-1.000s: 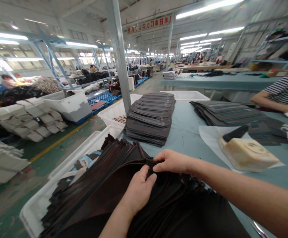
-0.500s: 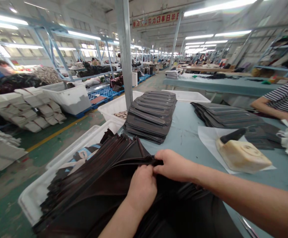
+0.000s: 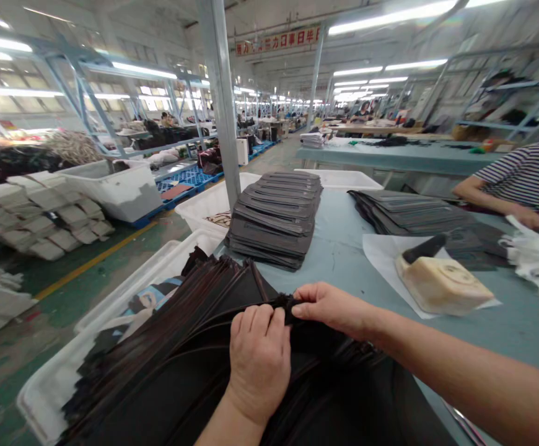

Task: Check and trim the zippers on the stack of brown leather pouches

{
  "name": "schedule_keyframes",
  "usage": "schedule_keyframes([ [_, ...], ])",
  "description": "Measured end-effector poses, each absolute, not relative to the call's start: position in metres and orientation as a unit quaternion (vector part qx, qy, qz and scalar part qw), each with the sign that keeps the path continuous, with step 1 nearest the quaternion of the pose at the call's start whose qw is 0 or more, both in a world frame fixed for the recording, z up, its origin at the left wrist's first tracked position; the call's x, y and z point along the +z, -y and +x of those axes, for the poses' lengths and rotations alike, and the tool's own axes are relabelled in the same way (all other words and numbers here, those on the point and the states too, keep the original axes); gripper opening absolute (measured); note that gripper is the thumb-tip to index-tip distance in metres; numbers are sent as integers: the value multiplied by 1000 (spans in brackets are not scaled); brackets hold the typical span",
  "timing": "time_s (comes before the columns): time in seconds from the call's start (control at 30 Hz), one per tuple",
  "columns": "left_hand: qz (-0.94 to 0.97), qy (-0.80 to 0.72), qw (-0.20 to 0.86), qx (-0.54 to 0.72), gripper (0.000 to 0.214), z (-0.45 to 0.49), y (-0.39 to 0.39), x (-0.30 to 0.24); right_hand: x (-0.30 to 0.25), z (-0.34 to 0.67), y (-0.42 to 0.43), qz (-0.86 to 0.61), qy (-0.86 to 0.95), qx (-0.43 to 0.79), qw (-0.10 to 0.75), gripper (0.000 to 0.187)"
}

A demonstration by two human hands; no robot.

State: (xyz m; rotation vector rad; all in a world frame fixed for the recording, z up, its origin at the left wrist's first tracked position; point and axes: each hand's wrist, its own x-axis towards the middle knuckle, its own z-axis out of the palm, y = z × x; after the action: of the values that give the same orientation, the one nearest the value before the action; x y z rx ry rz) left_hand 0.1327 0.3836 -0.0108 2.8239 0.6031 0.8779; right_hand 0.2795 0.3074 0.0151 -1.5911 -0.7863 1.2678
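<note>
Dark brown-black sheet pieces (image 3: 167,390), leather-like, lie in a thick fanned pile close in front of me. My left hand (image 3: 261,356) is closed over the upper edge of one black piece, its fingers curled around it. Beside it, my right hand (image 3: 329,306) pinches the same edge between thumb and fingertips at a rough, bunched corner. The two hands almost touch. What lies under the left fingers is hidden. Beyond them, a neat overlapping stack of grey panels (image 3: 276,217) sits on the blue-green table (image 3: 337,241).
A yellowish block with a black top piece (image 3: 443,285) rests on white paper (image 3: 378,257). Farther right are more grey panels (image 3: 418,217), white cloth strips (image 3: 536,254) and a co-worker's arm (image 3: 492,201). A white bin (image 3: 41,396) and metal post (image 3: 223,99) stand left.
My left hand has turned more knuckles-up and shifted slightly left along the black piece's edge. The right hand keeps its pinch, and the view has swung a little right.
</note>
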Motion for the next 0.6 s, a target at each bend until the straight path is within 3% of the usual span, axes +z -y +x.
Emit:
schedule_keyframes([
  [0.1, 933, -216, 66, 281, 32, 137, -384, -15, 11, 279, -304, -649, 314, 505, 475, 27],
  [0.27, 939, -262, 81, 206, 69, 140, -382, -14, 6, 275, -299, -690, 348, 456, 440, 28],
  [0.47, 932, -181, 54, 309, 28, 132, -374, -10, 3, 274, -297, -685, 273, 445, 508, 28],
  [0.6, 958, -163, 70, 227, 25, 134, -366, -11, 2, 270, -297, -684, 218, 436, 543, 22],
])
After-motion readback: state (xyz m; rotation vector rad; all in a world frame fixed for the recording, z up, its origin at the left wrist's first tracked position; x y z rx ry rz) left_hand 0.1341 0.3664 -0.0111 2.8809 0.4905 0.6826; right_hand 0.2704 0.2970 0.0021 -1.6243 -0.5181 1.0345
